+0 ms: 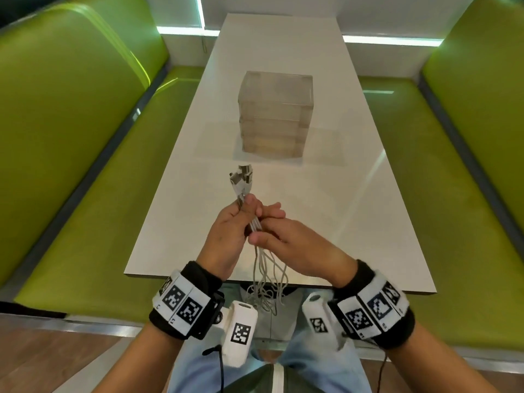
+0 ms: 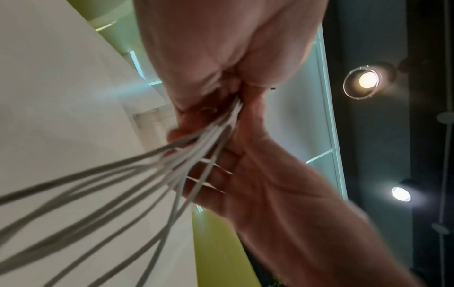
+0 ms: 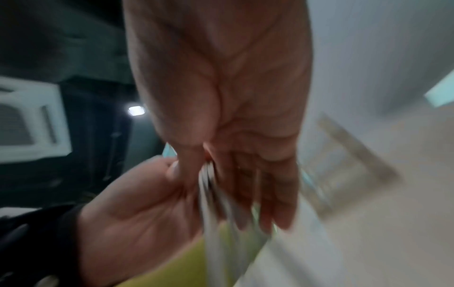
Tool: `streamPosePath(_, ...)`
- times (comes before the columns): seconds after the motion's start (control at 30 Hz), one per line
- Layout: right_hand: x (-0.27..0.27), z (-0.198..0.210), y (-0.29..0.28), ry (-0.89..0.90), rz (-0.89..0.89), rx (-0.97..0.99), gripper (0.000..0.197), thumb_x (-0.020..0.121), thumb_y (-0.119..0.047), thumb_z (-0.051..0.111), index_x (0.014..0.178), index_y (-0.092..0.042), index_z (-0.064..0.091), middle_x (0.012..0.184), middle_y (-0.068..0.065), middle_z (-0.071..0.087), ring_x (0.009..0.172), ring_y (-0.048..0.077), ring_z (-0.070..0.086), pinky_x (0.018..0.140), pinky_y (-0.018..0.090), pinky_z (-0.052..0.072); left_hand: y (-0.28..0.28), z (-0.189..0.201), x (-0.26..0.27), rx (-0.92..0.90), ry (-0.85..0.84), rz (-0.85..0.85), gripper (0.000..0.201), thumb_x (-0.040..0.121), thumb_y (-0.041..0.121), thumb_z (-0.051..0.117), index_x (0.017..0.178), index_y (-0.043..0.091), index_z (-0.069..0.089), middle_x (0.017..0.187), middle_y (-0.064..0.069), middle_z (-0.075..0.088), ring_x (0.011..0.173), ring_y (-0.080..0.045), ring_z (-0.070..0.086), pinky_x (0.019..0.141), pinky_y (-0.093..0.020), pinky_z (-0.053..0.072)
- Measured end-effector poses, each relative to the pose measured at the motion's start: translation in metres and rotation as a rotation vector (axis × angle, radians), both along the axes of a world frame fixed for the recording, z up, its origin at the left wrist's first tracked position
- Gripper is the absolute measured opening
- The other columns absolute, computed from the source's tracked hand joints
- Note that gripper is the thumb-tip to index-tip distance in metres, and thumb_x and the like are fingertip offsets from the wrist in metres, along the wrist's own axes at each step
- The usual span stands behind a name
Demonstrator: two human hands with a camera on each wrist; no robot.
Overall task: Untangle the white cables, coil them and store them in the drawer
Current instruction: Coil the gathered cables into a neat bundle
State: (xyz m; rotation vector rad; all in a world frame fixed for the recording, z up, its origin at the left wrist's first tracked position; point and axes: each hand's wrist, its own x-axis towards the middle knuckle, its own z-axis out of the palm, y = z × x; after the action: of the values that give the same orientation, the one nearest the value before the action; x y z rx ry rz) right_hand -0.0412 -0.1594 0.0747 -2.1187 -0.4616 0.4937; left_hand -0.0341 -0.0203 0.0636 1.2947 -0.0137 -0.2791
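Above the near end of the table, my left hand [image 1: 239, 215] grips a bundle of several white cables [image 1: 256, 226]. Their connector ends [image 1: 241, 179] stick up past its fingers. My right hand [image 1: 268, 229] pinches the same strands just below, between thumb and fingers. The rest of the cables hang in tangled loops [image 1: 268, 290] over the table edge toward my lap. In the left wrist view the strands [image 2: 147, 170] fan out from my left hand [image 2: 209, 68] across my right hand [image 2: 258, 184]. The right wrist view is blurred, showing my right hand [image 3: 221, 97], my left hand [image 3: 137, 209] and the cables [image 3: 211, 194]. A clear drawer unit [image 1: 275, 114] stands mid-table with its drawers closed.
The long white table [image 1: 354, 194] runs away from me between green padded benches on the left [image 1: 85, 165] and right [image 1: 453, 180]. The drawer unit stands about an arm's reach beyond my hands.
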Motion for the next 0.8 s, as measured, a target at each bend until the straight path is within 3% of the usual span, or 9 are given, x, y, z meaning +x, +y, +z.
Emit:
streamPosePath(0.1,-0.003,0.033,-0.017,-0.21,-0.028,-0.464,0.037,0.087,-0.043,0.059,0.11,-0.015,0.059,0.11,0.0,0.056,0.098,0.018,0.056,0.083,0.032,0.044,0.001,-0.002,0.002,0.071,-0.027,0.076,0.036,0.102,0.028,0.034,0.073,0.011,0.048,0.061,0.0,0.062,0.074,-0.022,0.069,0.078,-0.03,0.053)
streamPosePath(0.2,-0.008,0.067,-0.02,-0.568,0.033,-0.341,0.04,0.085,-0.017,0.065,0.123,-0.019,0.053,0.128,0.0,0.05,0.12,0.02,0.046,0.096,0.031,0.042,-0.004,0.003,0.0,0.205,-0.036,-0.009,0.034,0.103,0.02,0.034,0.072,0.01,0.045,0.055,0.002,0.041,0.047,-0.015,0.04,0.051,-0.026,0.038)
streamPosePath(0.27,-0.002,0.072,-0.014,-0.746,0.258,-0.479,0.062,0.08,0.002,0.06,0.136,-0.017,0.044,0.149,0.007,0.034,0.141,0.029,0.024,0.113,0.039,0.024,-0.009,0.009,-0.004,0.332,-0.068,-0.118,0.032,0.098,0.005,0.035,0.068,0.01,0.044,0.052,0.003,0.04,0.048,-0.014,0.034,0.047,-0.023,0.031)
streamPosePath(0.33,0.008,0.067,-0.01,-0.687,0.408,-0.778,0.062,0.085,-0.003,0.052,0.142,-0.018,0.035,0.157,0.007,0.018,0.147,0.03,0.0,0.118,0.051,0.002,-0.01,0.01,-0.005,0.453,-0.122,-0.262,0.03,0.091,0.003,0.037,0.064,0.012,0.047,0.05,0.005,0.042,0.046,-0.009,0.035,0.047,-0.022,0.031)
streamPosePath(0.43,0.014,0.057,-0.018,-0.47,0.458,-0.924,0.035,0.092,-0.013,0.044,0.126,-0.019,0.046,0.133,-0.001,0.05,0.141,0.024,0.025,0.115,0.057,0.004,-0.003,0.004,-0.003,0.52,-0.11,-0.437,0.03,0.099,0.026,0.042,0.073,0.014,0.053,0.054,0.014,0.043,0.047,-0.002,0.034,0.05,-0.021,0.032)
streamPosePath(0.5,0.011,0.052,-0.024,-0.311,0.435,-0.831,0.023,0.09,-0.008,0.043,0.108,-0.02,0.052,0.106,-0.008,0.061,0.114,0.018,0.054,0.108,0.043,0.03,0.0,-0.002,-0.003,0.537,-0.128,-0.528,0.031,0.094,0.04,0.042,0.08,0.017,0.057,0.058,0.017,0.045,0.051,-0.001,0.035,0.051,-0.017,0.032)
streamPosePath(0.53,0.008,0.05,-0.026,-0.253,0.428,-0.806,0.019,0.091,-0.008,0.042,0.101,-0.022,0.051,0.097,-0.01,0.06,0.099,0.017,0.058,0.092,0.034,0.04,0.0,-0.005,-0.004,0.534,-0.134,-0.557,0.032,0.093,0.041,0.042,0.083,0.016,0.059,0.058,0.018,0.045,0.051,-0.001,0.035,0.051,-0.016,0.032)
streamPosePath(0.6,0.008,0.046,-0.028,-0.239,0.41,-0.809,0.012,0.094,-0.014,0.041,0.093,-0.025,0.047,0.083,-0.011,0.051,0.081,0.018,0.053,0.07,0.029,0.038,-0.001,-0.007,-0.004,0.517,-0.138,-0.567,0.036,0.096,0.04,0.045,0.087,0.01,0.063,0.056,0.016,0.042,0.052,-0.005,0.034,0.052,-0.017,0.032)
streamPosePath(0.8,0.017,0.055,-0.047,-0.263,0.246,-0.737,0.022,0.099,-0.036,0.039,0.103,-0.02,0.053,0.077,-0.006,0.051,0.076,0.02,0.05,0.068,0.031,0.036,0.007,-0.015,-0.003,0.446,-0.187,-0.493,0.032,0.097,0.036,0.043,0.083,0.012,0.06,0.055,0.002,0.047,0.061,-0.016,0.063,0.064,-0.025,0.044)
